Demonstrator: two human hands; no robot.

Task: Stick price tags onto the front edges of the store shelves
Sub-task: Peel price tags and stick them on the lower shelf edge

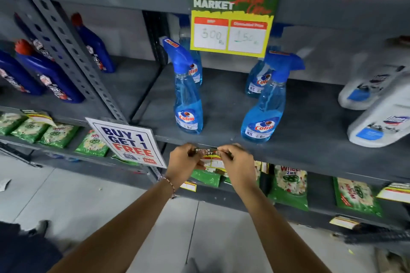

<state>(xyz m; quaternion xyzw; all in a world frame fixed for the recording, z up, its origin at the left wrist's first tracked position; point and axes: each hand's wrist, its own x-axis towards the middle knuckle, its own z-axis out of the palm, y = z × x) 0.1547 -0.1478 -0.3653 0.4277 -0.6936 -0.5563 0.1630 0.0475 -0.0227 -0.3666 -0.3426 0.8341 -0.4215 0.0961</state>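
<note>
Both hands pinch the top strip of a green-and-yellow paper price tag (209, 158); left hand (185, 162) takes its left corner, right hand (238, 162) its right corner; the tag hangs below the fingers, long axis parallel to the grey metal shelf edge (288, 157); its top lies against that edge, directly below the blue spray bottles (188, 99); neither hand is nearer.

Even, soft indoor light, fairly bright, with no hard shadows on the grey shelf (288, 117). The wide lens bends the upright post (73, 51) and the edges, and the white bottles (377, 104) at right smear (motion blur); the floor (66, 195) shows mild sheen.
</note>
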